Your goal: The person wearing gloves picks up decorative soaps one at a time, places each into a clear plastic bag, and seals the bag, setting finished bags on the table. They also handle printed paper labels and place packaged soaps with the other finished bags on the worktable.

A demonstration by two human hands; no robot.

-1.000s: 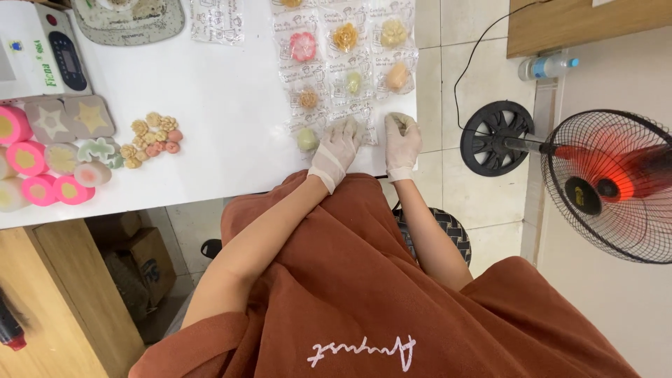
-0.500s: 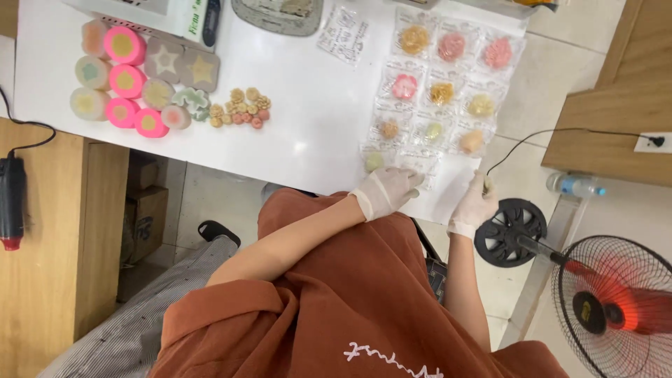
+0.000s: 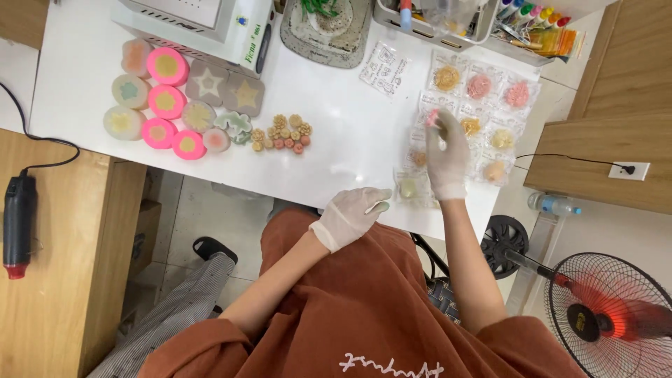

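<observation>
A person in white gloves works at a white table (image 3: 336,140). The right hand (image 3: 446,152) reaches over rows of clear packets holding small coloured soaps (image 3: 483,115), fingers pinching a pink piece among them. The left hand (image 3: 350,215) rests at the table's near edge, loosely curled around a pale green piece (image 3: 381,206)

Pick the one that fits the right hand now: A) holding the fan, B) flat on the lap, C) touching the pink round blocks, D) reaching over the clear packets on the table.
D: the right hand is stretched over the clear packets on the white table.
</observation>
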